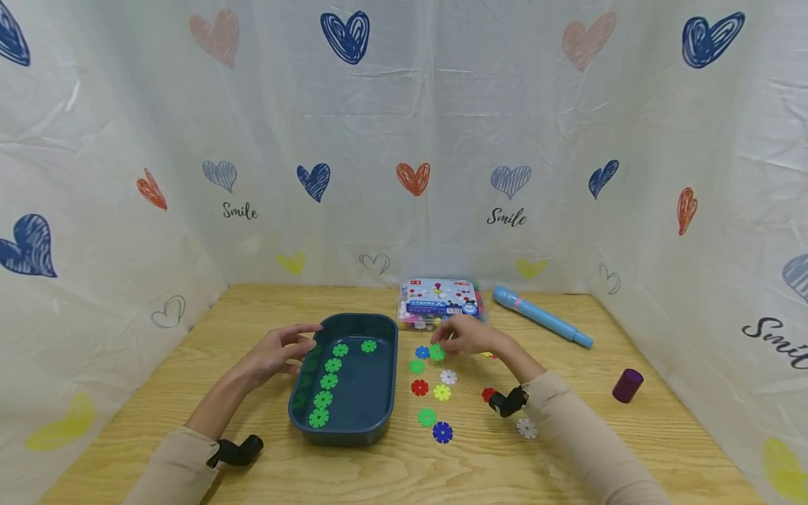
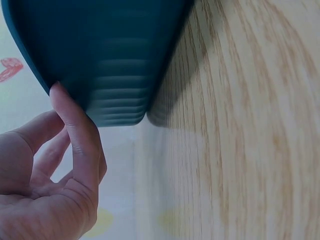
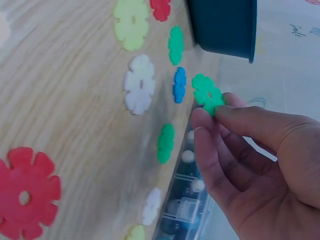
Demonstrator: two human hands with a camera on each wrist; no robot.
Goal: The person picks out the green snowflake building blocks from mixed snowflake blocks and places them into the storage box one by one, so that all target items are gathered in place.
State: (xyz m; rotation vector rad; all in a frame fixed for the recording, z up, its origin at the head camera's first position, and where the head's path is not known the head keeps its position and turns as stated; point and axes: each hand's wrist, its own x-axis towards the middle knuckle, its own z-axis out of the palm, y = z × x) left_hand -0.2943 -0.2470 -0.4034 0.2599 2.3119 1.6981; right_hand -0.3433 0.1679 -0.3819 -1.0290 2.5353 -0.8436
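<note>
Right wrist view: a notched green disc (image 3: pixel 208 94) is pinched between the thumb and fingertips of the right hand (image 3: pixel 267 162), tilted and raised from the table (image 3: pixel 85 110). By the left hand (image 1: pixel 274 354), the left rim of a dark tray (image 1: pixel 362 389) is touched, its thumb and fingers loosely apart.

Just left of the right fingertips, a blue disc (image 1: pixel 422 353) is seen on the wood. To their right, another green piece (image 3: pixel 165 143) is hidden from the head view by the hand itself. Nearer the body from those fingers, a loose group is laid out: a green counter (image 1: pixel 416 366), a white disc (image 1: pixel 448 376), a red disc (image 1: pixel 419 387), a yellow disc (image 1: pixel 442 392) and, closest, a dark blue disc (image 1: pixel 442 432). Under the wrist, a red piece (image 1: pixel 488 394) is partly covered by the black wrist camera (image 1: pixel 508 401).

Between the two hands' fingers the tray's walls are interposed; six green pieces (image 1: pixel 329 381) are contained there, right of the left fingers. Directly beyond the right fingers, the way is blocked by a clear box (image 1: pixel 435 293). Farther right, a light blue tube (image 1: pixel 543 318) and a purple cylinder (image 1: pixel 628 386) are placed.
</note>
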